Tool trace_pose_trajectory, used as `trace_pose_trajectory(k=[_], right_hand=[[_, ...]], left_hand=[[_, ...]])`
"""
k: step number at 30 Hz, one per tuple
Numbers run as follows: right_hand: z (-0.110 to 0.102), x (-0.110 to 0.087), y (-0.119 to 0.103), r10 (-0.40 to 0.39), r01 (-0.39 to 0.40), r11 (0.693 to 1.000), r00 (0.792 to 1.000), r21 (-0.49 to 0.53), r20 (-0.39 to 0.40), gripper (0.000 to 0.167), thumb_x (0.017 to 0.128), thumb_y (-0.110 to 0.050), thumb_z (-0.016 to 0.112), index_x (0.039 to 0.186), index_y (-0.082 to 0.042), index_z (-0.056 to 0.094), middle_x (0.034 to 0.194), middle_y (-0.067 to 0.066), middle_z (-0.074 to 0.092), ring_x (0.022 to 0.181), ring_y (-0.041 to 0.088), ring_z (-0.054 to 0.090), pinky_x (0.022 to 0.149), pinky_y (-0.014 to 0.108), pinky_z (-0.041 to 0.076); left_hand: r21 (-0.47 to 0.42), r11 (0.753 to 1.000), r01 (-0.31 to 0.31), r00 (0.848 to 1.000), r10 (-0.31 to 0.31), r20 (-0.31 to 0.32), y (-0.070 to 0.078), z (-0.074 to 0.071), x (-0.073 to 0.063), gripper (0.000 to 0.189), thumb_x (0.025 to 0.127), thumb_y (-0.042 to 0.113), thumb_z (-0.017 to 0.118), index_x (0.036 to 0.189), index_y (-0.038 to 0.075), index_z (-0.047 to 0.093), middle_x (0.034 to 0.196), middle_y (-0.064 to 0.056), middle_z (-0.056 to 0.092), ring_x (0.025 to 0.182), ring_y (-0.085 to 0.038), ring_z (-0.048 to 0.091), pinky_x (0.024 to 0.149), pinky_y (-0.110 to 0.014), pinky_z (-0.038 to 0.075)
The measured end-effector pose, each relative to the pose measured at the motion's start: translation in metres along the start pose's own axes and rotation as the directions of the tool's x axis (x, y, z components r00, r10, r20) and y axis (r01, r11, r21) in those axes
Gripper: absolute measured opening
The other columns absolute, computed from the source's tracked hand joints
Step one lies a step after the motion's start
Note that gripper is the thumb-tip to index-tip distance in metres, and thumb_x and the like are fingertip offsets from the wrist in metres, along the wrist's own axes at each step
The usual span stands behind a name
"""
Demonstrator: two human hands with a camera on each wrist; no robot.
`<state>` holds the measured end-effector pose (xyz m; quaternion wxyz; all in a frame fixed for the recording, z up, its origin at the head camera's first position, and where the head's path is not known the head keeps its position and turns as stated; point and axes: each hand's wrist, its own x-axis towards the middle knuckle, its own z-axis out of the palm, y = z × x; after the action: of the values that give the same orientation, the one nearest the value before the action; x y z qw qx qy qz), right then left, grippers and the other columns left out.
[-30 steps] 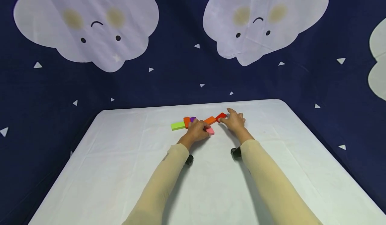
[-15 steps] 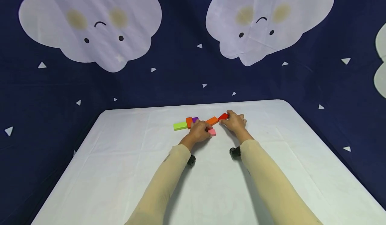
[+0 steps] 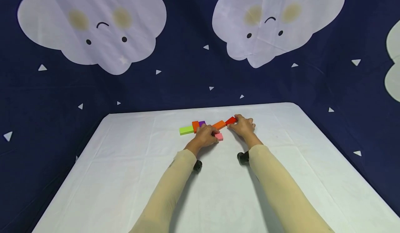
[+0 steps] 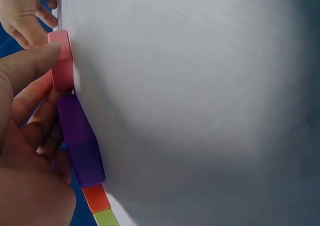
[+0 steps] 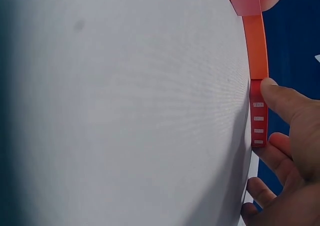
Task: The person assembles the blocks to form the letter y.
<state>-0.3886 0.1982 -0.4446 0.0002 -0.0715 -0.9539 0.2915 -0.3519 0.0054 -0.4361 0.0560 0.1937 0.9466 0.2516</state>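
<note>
Left fingers (image 4: 34, 95) pinch pink block (image 4: 63, 70); right fingers (image 5: 275, 159) pinch red block (image 5: 258, 116) touching orange block (image 5: 256, 48).

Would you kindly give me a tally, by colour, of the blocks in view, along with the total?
Lime-green block: 1
Orange blocks: 2
Purple block: 1
Pink block: 1
Red block: 1
Total: 6 blocks
</note>
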Motion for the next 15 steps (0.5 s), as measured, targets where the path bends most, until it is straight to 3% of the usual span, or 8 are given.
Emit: trace_pose_trajectory(k=[15], right_hand=[[0.0025,-0.0015,0.0003,-0.014,0.014,1.000,1.000,-0.021,0.003,0.069,0.082,-0.039,0.068,0.141,-0.012,0.043,0.137,0.016,0.051,0.123,0.042,0.032,0.100,0.052,0.022]], left_hand=[[-0.024,1.000,-0.002,1.000,0.002,0.001,-0.0023,-0.0005,-0.0017,0.033,0.080,0.021,0.073,0.112,0.014,0.069,0.109,-0.001,0.068,0.106,-0.018,0.046,0.090,-0.034,0.027]])
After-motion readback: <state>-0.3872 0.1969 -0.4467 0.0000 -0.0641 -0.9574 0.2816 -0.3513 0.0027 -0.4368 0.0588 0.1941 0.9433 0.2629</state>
